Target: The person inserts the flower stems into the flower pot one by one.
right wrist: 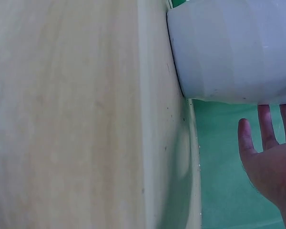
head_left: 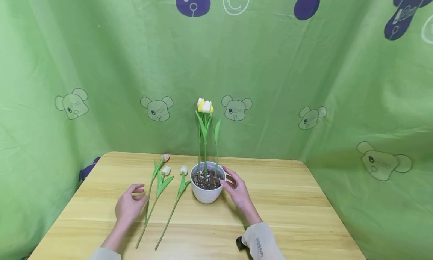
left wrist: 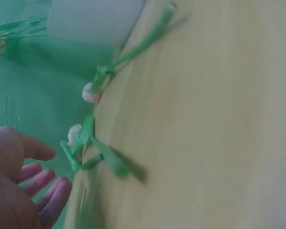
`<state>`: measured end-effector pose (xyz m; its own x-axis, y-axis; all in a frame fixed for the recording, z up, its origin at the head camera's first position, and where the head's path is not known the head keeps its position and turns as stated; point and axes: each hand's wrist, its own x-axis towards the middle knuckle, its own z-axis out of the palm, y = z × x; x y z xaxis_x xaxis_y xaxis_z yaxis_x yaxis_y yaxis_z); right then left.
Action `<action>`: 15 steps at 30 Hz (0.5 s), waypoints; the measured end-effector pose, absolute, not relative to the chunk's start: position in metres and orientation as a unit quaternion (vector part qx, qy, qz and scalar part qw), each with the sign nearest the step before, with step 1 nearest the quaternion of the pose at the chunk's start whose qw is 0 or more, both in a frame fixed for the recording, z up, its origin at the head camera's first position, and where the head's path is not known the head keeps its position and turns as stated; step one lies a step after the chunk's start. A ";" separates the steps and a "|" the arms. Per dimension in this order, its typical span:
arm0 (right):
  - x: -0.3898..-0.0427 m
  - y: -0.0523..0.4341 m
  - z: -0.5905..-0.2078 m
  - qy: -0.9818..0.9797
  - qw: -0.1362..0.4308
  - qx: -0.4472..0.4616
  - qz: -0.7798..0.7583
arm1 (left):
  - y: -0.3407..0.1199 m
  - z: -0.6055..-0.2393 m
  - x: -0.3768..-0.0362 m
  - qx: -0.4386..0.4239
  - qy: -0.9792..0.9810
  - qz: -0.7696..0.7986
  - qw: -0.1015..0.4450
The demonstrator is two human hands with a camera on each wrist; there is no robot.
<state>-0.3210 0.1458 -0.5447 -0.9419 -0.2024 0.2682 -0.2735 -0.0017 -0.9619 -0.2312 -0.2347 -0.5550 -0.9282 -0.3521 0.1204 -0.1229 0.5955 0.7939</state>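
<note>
Where the light wooden surface (head_left: pixel 287 200) meets the green printed cloth backdrop (head_left: pixel 135 64), a small white round plastic pot (head_left: pixel 206 194) filled with dark gravel stands near the middle of the far edge, with two or three artificial yellow-and-white tulips (head_left: pixel 205 106) upright in it. Three loose artificial tulip stems (head_left: pixel 159 200) lie flat just left of the pot, heads toward the far edge and cut ends toward the near edge, their long axes running near to far with a slight lean to the right.

The left hand (head_left: pixel 130 205) hovers just left of the leftmost stem, fingers relaxed and slightly spread, grasping nothing; contact with the stem cannot be confirmed. This hand is the nearer one to the loose stems, which lie to its right. The right hand (head_left: pixel 236 188) is beside the pot's right wall, fingers extended toward the rim; the right wrist view shows the fingers (right wrist: pixel 264 126) straight and seemingly a little apart from the pot wall (right wrist: pixel 229 47), so it holds nothing.

The left wrist view is blurred: two flower heads and leaves (left wrist: pixel 93 143) are discernible, the third stem only partly. The number of planted stems is hard to fix, since the heads overlap. A dark item by the right sleeve (head_left: pixel 262 243) is cut off and unidentifiable.
</note>
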 end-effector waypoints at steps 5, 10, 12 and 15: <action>-0.322 0.144 -0.545 -0.704 0.023 0.170 0.689 | -0.240 -0.559 -0.225 0.122 -0.882 -0.441 0.116; -0.323 0.145 -0.544 -0.706 0.027 0.172 0.687 | -0.239 -0.562 -0.227 0.117 -0.880 -0.448 0.109; -0.323 0.145 -0.545 -0.707 0.029 0.172 0.685 | -0.238 -0.563 -0.229 0.112 -0.880 -0.449 0.107; -0.323 0.145 -0.547 -0.711 0.027 0.174 0.680 | -0.237 -0.567 -0.229 0.110 -0.880 -0.450 0.104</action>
<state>-0.3226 0.1450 -0.5471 -0.9381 -0.2105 0.2749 -0.2840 0.0135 -0.9587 -0.2293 -0.2366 -0.5670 -0.9542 -0.2874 0.0837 -0.1004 0.5708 0.8150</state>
